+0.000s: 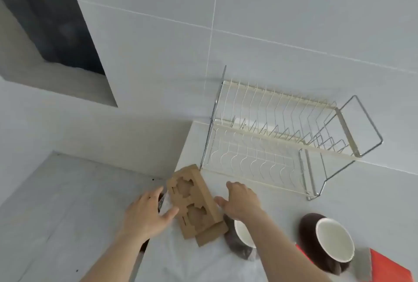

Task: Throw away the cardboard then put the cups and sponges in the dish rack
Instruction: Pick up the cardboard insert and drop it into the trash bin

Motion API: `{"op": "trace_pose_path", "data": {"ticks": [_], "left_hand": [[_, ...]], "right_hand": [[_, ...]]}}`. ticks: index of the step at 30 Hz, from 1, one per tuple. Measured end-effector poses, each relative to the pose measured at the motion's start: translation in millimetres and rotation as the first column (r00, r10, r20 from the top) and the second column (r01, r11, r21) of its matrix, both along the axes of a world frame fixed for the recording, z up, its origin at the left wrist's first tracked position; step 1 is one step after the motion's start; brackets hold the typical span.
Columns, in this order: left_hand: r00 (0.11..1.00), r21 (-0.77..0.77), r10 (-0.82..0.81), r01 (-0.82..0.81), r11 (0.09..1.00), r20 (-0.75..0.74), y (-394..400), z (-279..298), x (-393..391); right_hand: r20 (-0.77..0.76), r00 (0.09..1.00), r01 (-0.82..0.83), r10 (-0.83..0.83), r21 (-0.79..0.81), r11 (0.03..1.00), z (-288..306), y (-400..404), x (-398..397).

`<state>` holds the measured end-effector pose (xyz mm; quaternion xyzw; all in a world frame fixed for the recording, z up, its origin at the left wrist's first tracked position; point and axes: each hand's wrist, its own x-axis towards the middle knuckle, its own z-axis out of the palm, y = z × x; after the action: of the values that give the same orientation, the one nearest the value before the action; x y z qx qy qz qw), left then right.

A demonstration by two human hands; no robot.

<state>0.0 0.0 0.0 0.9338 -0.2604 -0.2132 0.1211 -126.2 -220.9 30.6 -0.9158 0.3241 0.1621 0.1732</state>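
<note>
A brown cardboard cup holder (pixel 196 205) with two cut-out holes lies on the white counter near its left edge. My left hand (pixel 147 211) is open at its left side, thumb touching its edge. My right hand (pixel 239 200) is open at its right side, fingers spread and close to it. Two brown cups with white insides lie on their sides: one (pixel 239 238) partly hidden under my right forearm, the other (pixel 328 241) further right. An orange sponge with a grey scouring side (pixel 384 266) sits at the lower right. The wire dish rack (pixel 282 143) stands against the wall.
The counter (pixel 271 195) ends at a left edge beside the cardboard, with grey floor (pixel 67 202) below. A thin plastic sheet (pixel 194 261) covers the near counter. Tiled wall runs behind the rack, and a dark recess (pixel 49 21) opens at the upper left.
</note>
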Motion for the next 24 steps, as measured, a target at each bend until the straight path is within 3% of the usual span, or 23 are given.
{"op": "trace_pose_path", "data": {"ticks": [6,12,20,24], "left_hand": [[0.979,0.043,0.158,-0.153,0.987,-0.129,17,-32,7],[0.952,0.175,0.204,-0.166,0.971,-0.228,12,-32,0],[0.830,-0.078,0.265,-0.345,0.935,-0.492,10,-38,2],[0.759,-0.131,0.288,-0.438,0.889,-0.583,6,-39,-3]], "right_hand": [[-0.089,0.996,0.036,-0.031,0.050,0.998,-27,19,24],[-0.127,0.986,0.117,-0.107,0.079,0.990,-45,30,37],[-0.028,0.979,0.205,-0.203,0.199,0.958,-51,37,38],[-0.019,0.977,0.213,-0.214,0.226,0.951,-52,40,35]]}}
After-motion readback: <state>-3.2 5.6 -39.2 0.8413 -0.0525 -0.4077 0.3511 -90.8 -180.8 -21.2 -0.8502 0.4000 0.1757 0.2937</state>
